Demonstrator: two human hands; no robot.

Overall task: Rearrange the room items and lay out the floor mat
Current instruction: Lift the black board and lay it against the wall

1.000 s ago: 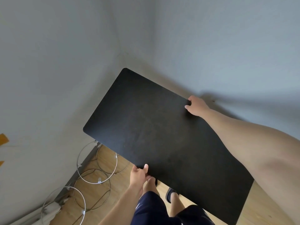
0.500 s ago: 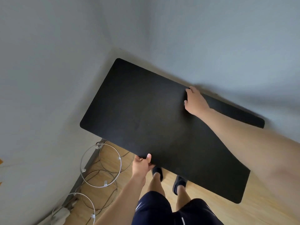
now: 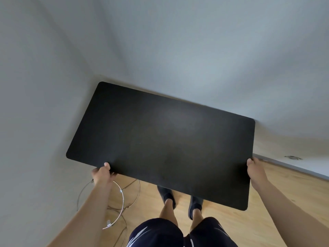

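Observation:
A large black floor mat [image 3: 165,139] with rounded corners is held flat in the air in front of me, in a corner between two grey walls. My left hand [image 3: 102,173] grips its near edge towards the left corner, thumb on top. My right hand [image 3: 255,169] grips the right short edge, thumb on top and fingers hidden beneath. The mat's far edge lies close to the back wall. My legs and dark shoes [image 3: 181,198] show below the mat.
A metal wire ring stand [image 3: 114,202] sits on the wooden floor [image 3: 277,198] by the left wall, under my left arm. A grey skirting board [image 3: 292,166] runs along the right wall, with a small fitting on the wall above it.
The mat has swung round and dropped lower, now lying wide across my view. My right hand left the far long edge and now grips the right short edge. The left hand kept its grip.

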